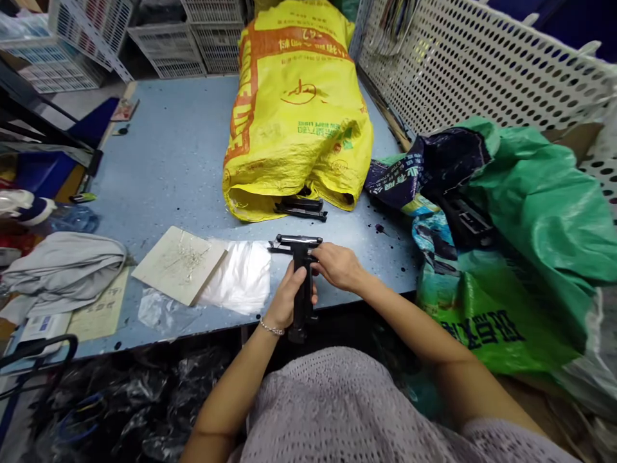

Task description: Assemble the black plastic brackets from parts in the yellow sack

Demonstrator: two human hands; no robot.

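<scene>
My left hand (pixel 288 297) is wrapped around the upright handle of a black T-shaped plastic holder (pixel 302 283), just over the table's front edge. Its wide crosspiece points away from me, and its exact kind is unclear. At the right side, just under the crosspiece, the bent fingers of my right hand (pixel 337 265) grip the same holder; the fingertips are partly hidden. Beyond it, several similar black parts (pixel 303 208) lie at the mouth of a yellow woven sack (pixel 301 116).
Left of my hands, a pale square tile (pixel 179 262) with scraps on it rests by clear plastic bags (pixel 238 273). A grey cloth (pixel 67 263) lies farther left. Green sacks (pixel 540 193) holding black parts stand at right, before a white perforated crate (pixel 463 58).
</scene>
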